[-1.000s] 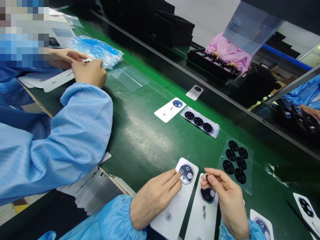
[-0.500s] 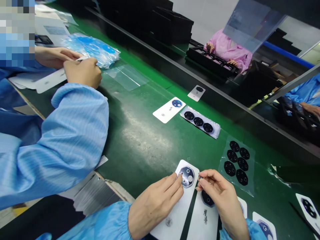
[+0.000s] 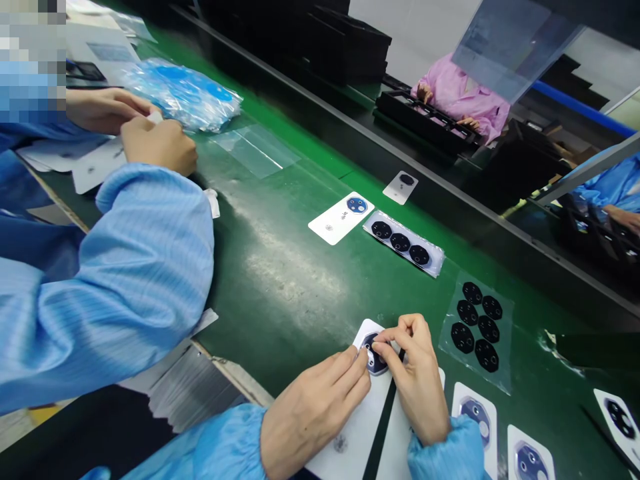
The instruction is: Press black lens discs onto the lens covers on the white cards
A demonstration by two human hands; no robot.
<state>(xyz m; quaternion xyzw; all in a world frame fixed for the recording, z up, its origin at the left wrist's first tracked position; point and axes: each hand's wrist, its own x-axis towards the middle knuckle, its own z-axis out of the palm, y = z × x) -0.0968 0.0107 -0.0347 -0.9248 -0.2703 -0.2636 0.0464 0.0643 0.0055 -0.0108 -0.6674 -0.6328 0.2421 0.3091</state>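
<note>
My left hand (image 3: 320,400) lies on a white phone back cover (image 3: 350,427), its fingertips pressed beside the cover's round camera ring (image 3: 374,360). My right hand (image 3: 415,373) has crossed over to that ring, thumb and forefinger pinched together on it; what they hold is too small to make out. A second white cover (image 3: 400,433) lies under my right wrist. To the right, a clear sheet (image 3: 477,327) carries several black octagonal stickers.
More white covers (image 3: 475,417) lie at the right on the green belt (image 3: 280,267). Further off lie a cover (image 3: 341,218) and a sticker strip (image 3: 403,242). A co-worker's blue sleeve (image 3: 125,267) fills the left. Black trays (image 3: 425,123) stand beyond the belt.
My right hand moved left from the second cover onto the first cover's camera ring, fingers pinched. My left hand stayed put. The co-worker's hands shifted slightly.
</note>
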